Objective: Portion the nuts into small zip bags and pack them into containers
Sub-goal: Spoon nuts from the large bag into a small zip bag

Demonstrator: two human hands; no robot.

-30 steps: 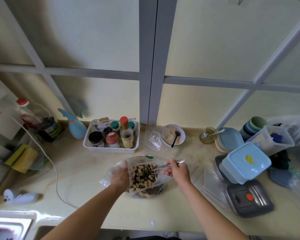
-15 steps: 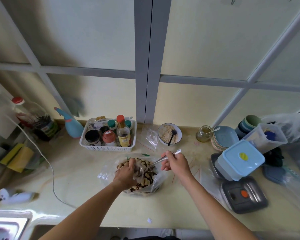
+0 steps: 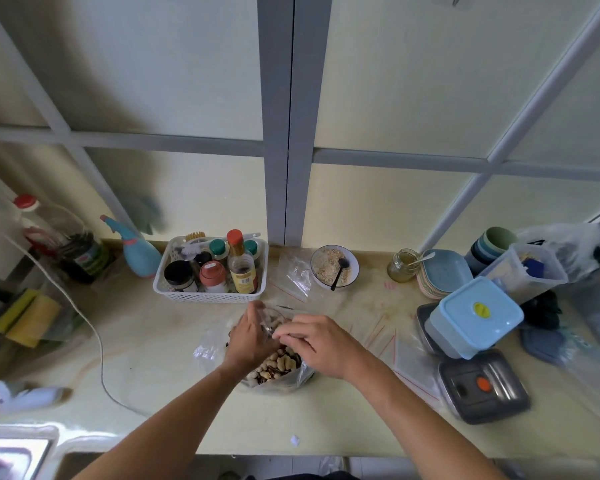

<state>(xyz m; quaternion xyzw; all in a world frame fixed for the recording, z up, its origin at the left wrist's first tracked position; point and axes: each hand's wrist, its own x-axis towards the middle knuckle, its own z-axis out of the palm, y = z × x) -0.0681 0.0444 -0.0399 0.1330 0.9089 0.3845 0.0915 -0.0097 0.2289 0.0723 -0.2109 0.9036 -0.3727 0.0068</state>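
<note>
Nuts (image 3: 274, 363) fill a clear bag (image 3: 284, 379) mid-desk (image 3: 160, 341); left hand (image 3: 250, 337) and right hand (image 3: 312, 337) fingers curl, pinching a small zip bag (image 3: 271, 318) above; blue-lidded container (image 3: 475, 317) stands right.

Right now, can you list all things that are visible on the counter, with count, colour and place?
nut bag: 1, clear, centre front, under the hands
small bag: 1, clear, held above the nuts
basket: 1, white, back centre, holds bottles
bowl: 1, white, right of the basket, black spoon inside
jar: 1, glass, right of the bowl
blue box: 1, light blue, right side
steel lid: 1, grey, front right
spray bottle: 1, blue, left of the basket
left hand: holds the small bag
right hand: pinches the small bag
</note>
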